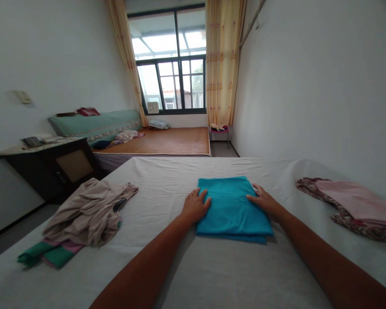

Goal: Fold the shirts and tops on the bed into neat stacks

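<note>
Loosely spread, my left hand [196,205] and right hand [265,201] lie open on the 2 side edges of the folded blue cloth [228,210], which sits before me on the white sheet [161,184]. Both forearms [148,257] reach forward and inward, cut off below. Palms are hidden; the pink cloth [357,199] runs out of view at right.

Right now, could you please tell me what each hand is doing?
Left hand: open, resting on the left edge of the folded blue cloth.
Right hand: open, touching its right edge.
</note>
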`<state>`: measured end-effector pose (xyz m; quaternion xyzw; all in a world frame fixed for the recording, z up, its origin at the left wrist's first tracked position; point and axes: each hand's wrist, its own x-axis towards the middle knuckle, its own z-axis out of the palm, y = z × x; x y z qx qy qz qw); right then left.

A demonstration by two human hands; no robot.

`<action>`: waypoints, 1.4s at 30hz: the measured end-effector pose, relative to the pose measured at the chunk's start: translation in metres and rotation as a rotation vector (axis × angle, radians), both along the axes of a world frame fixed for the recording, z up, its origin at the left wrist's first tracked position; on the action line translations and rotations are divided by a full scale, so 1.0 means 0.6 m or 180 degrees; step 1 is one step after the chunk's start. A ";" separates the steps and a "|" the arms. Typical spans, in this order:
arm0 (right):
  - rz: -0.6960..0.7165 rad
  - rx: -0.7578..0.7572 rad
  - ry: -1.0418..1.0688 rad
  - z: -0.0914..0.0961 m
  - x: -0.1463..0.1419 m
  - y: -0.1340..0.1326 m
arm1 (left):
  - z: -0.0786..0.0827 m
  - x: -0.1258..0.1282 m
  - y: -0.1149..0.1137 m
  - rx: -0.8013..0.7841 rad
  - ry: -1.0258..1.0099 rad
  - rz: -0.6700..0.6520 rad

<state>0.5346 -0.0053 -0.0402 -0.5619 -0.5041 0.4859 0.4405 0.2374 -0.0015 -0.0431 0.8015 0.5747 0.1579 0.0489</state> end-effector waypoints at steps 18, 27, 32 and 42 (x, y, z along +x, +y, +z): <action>0.0591 -0.0371 0.0970 0.034 0.007 -0.017 | 0.019 0.001 -0.006 0.0342 -0.0527 -0.0484; 0.0554 0.0156 0.0373 0.039 0.039 -0.017 | -0.004 -0.022 0.030 0.0311 -0.0600 -0.0553; 0.0334 0.0606 0.0354 0.117 0.064 -0.035 | -0.015 -0.035 0.051 0.0382 -0.0196 -0.0646; -0.0499 0.0668 -0.0310 0.261 0.317 -0.082 | -0.018 -0.025 0.041 0.0548 0.0156 -0.0642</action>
